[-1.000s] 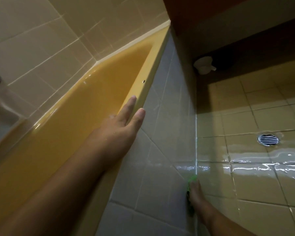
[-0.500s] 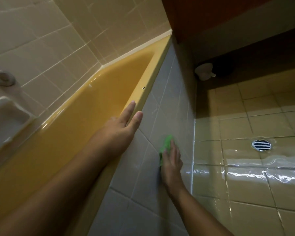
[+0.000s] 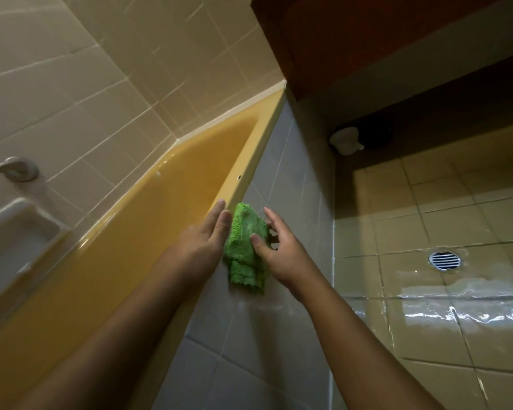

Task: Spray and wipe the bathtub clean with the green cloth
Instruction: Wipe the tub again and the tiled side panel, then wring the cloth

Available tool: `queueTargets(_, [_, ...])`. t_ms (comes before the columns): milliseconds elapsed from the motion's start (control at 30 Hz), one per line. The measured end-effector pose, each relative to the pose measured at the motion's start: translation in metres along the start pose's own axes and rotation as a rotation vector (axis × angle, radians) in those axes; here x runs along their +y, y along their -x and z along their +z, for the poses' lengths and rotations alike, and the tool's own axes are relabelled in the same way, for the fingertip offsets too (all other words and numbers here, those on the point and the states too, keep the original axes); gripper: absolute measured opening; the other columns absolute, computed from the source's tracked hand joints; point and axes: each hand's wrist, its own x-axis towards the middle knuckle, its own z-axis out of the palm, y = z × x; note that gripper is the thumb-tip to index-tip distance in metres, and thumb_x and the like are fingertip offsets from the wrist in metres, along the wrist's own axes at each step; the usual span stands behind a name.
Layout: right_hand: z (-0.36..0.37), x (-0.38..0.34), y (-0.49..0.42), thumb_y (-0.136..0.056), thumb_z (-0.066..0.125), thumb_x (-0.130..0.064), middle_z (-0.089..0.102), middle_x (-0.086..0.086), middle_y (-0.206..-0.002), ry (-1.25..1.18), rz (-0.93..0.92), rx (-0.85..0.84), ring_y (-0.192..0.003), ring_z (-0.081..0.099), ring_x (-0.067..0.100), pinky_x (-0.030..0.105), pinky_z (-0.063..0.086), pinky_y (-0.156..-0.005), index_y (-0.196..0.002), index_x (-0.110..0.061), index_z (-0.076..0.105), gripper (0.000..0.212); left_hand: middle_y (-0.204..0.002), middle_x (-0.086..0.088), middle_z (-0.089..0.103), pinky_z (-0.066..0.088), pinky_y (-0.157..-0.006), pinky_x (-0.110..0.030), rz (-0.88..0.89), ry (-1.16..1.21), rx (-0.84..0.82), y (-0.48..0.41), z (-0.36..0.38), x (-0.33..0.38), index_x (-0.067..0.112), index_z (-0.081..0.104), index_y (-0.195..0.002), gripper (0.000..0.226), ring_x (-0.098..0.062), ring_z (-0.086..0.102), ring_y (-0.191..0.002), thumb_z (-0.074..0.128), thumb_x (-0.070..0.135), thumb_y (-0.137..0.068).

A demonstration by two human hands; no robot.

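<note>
Position: green cloth (image 3: 243,247) sits bunched and nubby against the tiled tub side (image 3: 293,184) just under the rim (image 3: 247,165), gripped by my right hand (image 3: 279,250). My left hand (image 3: 203,241) lies flat, fingers straight, beside it at 9 o'clock. Bathtub (image 3: 166,214) runs 7 to 1 o'clock, its basin at 10 o'clock from the cloth, left hand nearer.

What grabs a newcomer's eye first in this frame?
The bright green cloth sits dead centre, gripped by the right hand in front of the grey tiled tub front. The left hand lies flat beside it at the rim. Next comes the yellow bathtub, sweeping diagonally across the left, then the round floor drain among wet, glossy floor tiles at right.
</note>
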Motion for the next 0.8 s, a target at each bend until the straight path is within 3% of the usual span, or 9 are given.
queueTargets(67, [-0.005,0.001,-0.005,-0.079,0.076,-0.062,0.061,-0.003,-0.139,-0.025,0.046,-0.001,-0.127,0.058,0.015,0.049,0.05,-0.109,-0.141,-0.045,0.052,0.069,-0.167,-0.005,0.036,0.026,-0.124,-0.048,-0.001,-0.009,0.0,0.0,0.001,-0.002,0.06,0.013,-0.158,0.075,-0.029,0.03,-0.154,0.007,0.084,-0.087])
queueTargets(167, [-0.006,0.005,-0.008,-0.079,0.084,-0.049,0.076,0.0,-0.114,-0.207,0.066,-0.032,-0.106,0.073,0.016,0.049,0.058,-0.098,-0.121,-0.027,0.069,0.05,-0.166,-0.002,0.036,0.027,-0.121,-0.043,0.0,-0.002,-0.003,0.0,0.001,-0.003,0.056,0.015,-0.159,0.08,-0.027,0.032,-0.153,0.004,0.084,-0.085])
queueTargets(300, [-0.006,0.008,-0.009,-0.08,0.088,-0.036,0.075,0.008,-0.116,-0.344,0.076,-0.028,-0.105,0.074,0.022,0.048,0.059,-0.097,-0.116,-0.019,0.07,0.043,-0.165,0.001,0.038,0.03,-0.122,-0.046,0.003,0.012,0.011,-0.005,0.001,-0.009,0.063,0.014,-0.155,0.108,-0.024,0.035,-0.152,-0.008,0.106,-0.059])
queueTargets(400, [-0.01,0.005,-0.007,-0.086,0.083,-0.021,0.078,0.008,-0.109,-0.392,0.079,-0.06,-0.103,0.075,0.024,0.042,0.06,-0.094,-0.117,-0.015,0.069,0.034,-0.165,0.0,0.038,0.03,-0.122,-0.051,-0.003,0.036,0.026,-0.007,0.003,-0.013,0.071,0.01,-0.15,0.096,-0.025,0.034,-0.152,-0.006,0.105,-0.063])
queueTargets(500, [-0.015,0.003,-0.009,-0.083,0.086,-0.017,0.076,0.011,-0.11,-0.391,0.081,-0.044,-0.102,0.075,0.026,0.036,0.062,-0.084,-0.118,-0.014,0.065,0.041,-0.166,-0.002,0.037,0.03,-0.122,-0.055,-0.004,0.036,0.032,-0.008,0.004,-0.013,0.073,0.008,-0.148,0.09,-0.027,0.034,-0.152,-0.005,0.105,-0.065])
queueTargets(600, [-0.026,0.001,-0.012,-0.076,0.089,-0.013,0.074,0.011,-0.113,-0.419,0.184,-0.072,-0.103,0.074,0.029,0.046,0.062,-0.088,-0.125,-0.017,0.061,0.056,-0.166,-0.002,0.036,0.029,-0.123,-0.054,0.001,0.044,0.029,-0.007,0.003,-0.011,0.07,0.01,-0.151,0.098,-0.028,0.033,-0.153,-0.006,0.106,-0.062])
queueTargets(700, [-0.034,0.001,-0.01,-0.078,0.087,-0.013,0.078,0.014,-0.11,-0.443,0.279,-0.178,-0.104,0.075,0.032,0.052,0.058,-0.098,-0.121,-0.007,0.068,0.048,-0.166,-0.001,0.037,0.029,-0.122,-0.048,0.004,0.033,0.024,-0.005,0.002,-0.009,0.066,0.012,-0.153,0.105,-0.026,0.034,-0.152,-0.006,0.107,-0.059])
queueTargets(800, [-0.036,0.001,-0.011,-0.085,0.082,-0.017,0.079,0.012,-0.103,-0.543,0.302,-0.034,-0.099,0.077,0.028,0.047,0.061,-0.092,-0.12,-0.003,0.067,0.04,-0.166,-0.001,0.037,0.028,-0.123,-0.048,-0.005,0.017,0.018,-0.008,0.002,-0.01,0.066,0.011,-0.153,0.105,-0.026,0.032,-0.153,-0.007,0.106,-0.059])
